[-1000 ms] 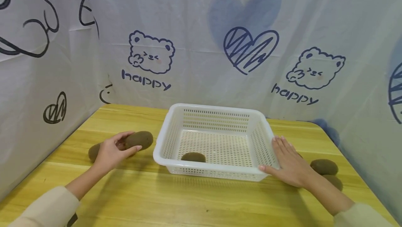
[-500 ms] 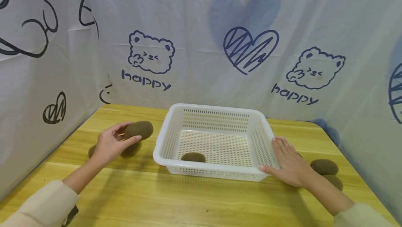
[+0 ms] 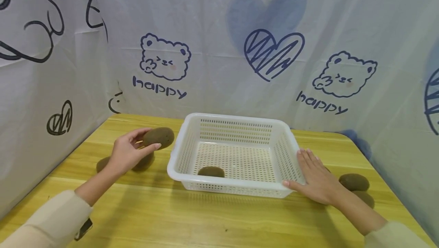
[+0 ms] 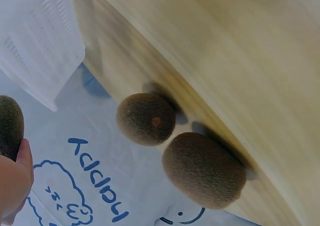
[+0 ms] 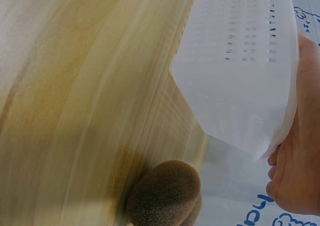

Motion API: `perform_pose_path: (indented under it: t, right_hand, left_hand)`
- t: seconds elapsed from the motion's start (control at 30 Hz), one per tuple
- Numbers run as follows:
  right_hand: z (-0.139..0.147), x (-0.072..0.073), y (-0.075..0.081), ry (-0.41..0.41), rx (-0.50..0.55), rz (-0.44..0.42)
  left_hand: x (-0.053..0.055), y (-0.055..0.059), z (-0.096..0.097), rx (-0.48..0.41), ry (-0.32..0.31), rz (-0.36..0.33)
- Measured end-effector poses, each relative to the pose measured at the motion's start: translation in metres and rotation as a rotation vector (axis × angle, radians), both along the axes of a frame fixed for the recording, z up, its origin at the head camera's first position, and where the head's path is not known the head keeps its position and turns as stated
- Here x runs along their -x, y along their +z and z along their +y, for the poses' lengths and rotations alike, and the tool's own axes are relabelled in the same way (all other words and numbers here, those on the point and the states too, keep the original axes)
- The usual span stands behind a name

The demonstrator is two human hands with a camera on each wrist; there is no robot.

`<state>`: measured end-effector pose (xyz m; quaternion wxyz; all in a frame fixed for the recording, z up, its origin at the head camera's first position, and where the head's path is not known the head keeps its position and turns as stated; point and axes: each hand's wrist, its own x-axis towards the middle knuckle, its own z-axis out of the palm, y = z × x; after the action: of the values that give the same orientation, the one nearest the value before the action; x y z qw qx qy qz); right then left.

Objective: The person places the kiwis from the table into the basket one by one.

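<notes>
My left hand [image 3: 128,151] pinches a brown fuzzy kiwifruit [image 3: 159,138] between thumb and fingers, raised just left of the white slotted plastic basket [image 3: 236,186]. That same kiwifruit [image 4: 9,128] shows at the left edge of the left wrist view. My right hand [image 3: 317,181] rests against the basket's right rim, fingers straight and thumb on the front corner. Inside the basket a single kiwifruit [image 3: 211,172] lies near the front wall. Below my left hand are two more on the table, one kiwifruit [image 4: 146,119] beside another kiwifruit [image 4: 204,170].
Right of my right wrist lie a kiwifruit [image 3: 354,182] and a second kiwifruit [image 3: 364,198], partly covered by the forearm. The wooden table [image 3: 192,221] ends at a printed white curtain [image 3: 219,19] behind and at both sides. A dark object [image 3: 83,229] is beside the left sleeve.
My left hand has lifted its kiwifruit off the table, up and to the right towards the basket, uncovering another kiwifruit beneath. My right hand and the basket have stayed still.
</notes>
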<state>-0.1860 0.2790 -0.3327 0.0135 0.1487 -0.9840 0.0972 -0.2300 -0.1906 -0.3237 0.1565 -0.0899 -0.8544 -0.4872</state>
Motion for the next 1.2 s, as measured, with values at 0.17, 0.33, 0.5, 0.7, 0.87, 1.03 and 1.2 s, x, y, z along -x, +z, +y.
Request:
perform_pose_path:
  t: [0.17, 0.33, 0.5, 0.7, 0.87, 1.03, 1.2]
  right_hand:
    - [0.000, 0.000, 0.000, -0.001, -0.004, 0.001]
    - [0.001, 0.001, 0.000, 0.000, -0.001, 0.002]
    - [0.002, 0.000, 0.000, 0.000, 0.004, 0.002]
    - [0.002, 0.000, -0.001, 0.001, 0.006, 0.000]
    - [0.001, 0.000, 0.000, -0.001, 0.006, 0.001]
    - [0.001, 0.000, 0.000, -0.001, 0.006, -0.001]
    - [0.001, 0.000, -0.001, 0.002, 0.010, -0.001]
  left_hand:
    - [0.002, 0.001, 0.009, -0.002, -0.021, -0.016]
    - [0.006, 0.002, 0.019, -0.008, -0.063, 0.004]
    - [0.010, 0.003, 0.033, -0.012, -0.109, 0.013]
    - [0.015, 0.002, 0.052, -0.053, -0.171, -0.013]
    - [0.019, 0.001, 0.064, -0.085, -0.215, -0.036]
    - [0.024, -0.003, 0.075, -0.073, -0.236, -0.028]
    - [0.030, -0.007, 0.086, -0.024, -0.254, -0.026]
